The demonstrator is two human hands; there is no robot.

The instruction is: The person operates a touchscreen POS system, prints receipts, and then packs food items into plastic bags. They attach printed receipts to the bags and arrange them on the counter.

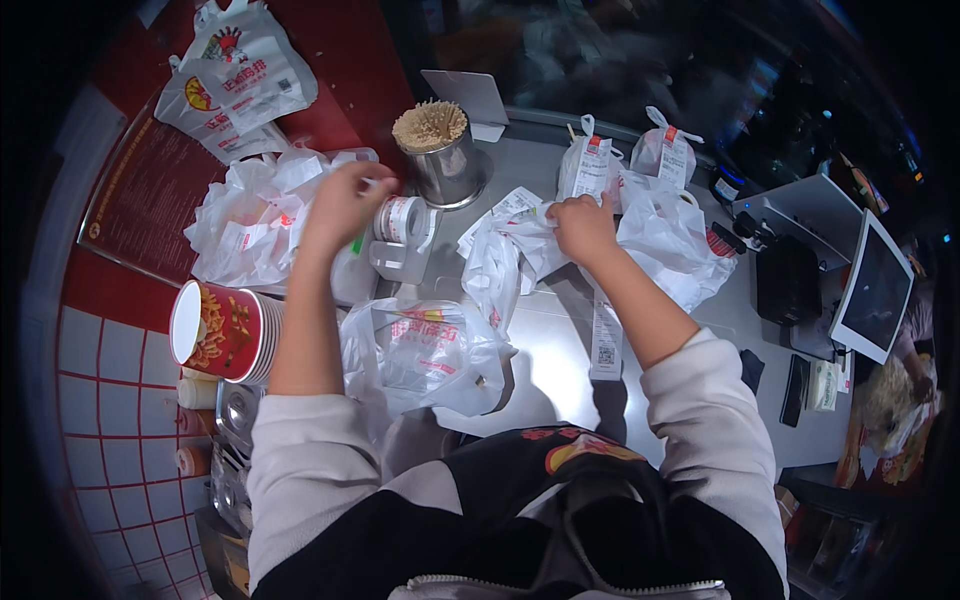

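Note:
My left hand (pixel 351 199) is raised beside a tape dispenser (pixel 401 240) with a printed roll, at the left of the steel counter. Its fingers are bent towards each other, and blur hides whether anything is between them. My right hand (pixel 587 229) grips the gathered top of a small white plastic bag (pixel 493 277), whose body hangs to the left. Printed receipt slips (pixel 514 202) lie against that bag. In front of me, a larger printed plastic bag (pixel 427 352) rests near the counter's front edge. A long receipt (pixel 606 337) extends below my right forearm.
A metal canister of wooden sticks (pixel 442 154) stands at the back. Tied bags with receipts (pixel 592 169) and a fuller bag (pixel 667 240) sit at right, near a tablet screen (pixel 874 289). Stacked paper buckets (pixel 225 330) jut in at left. Another person's hand (pixel 921 386) shows far right.

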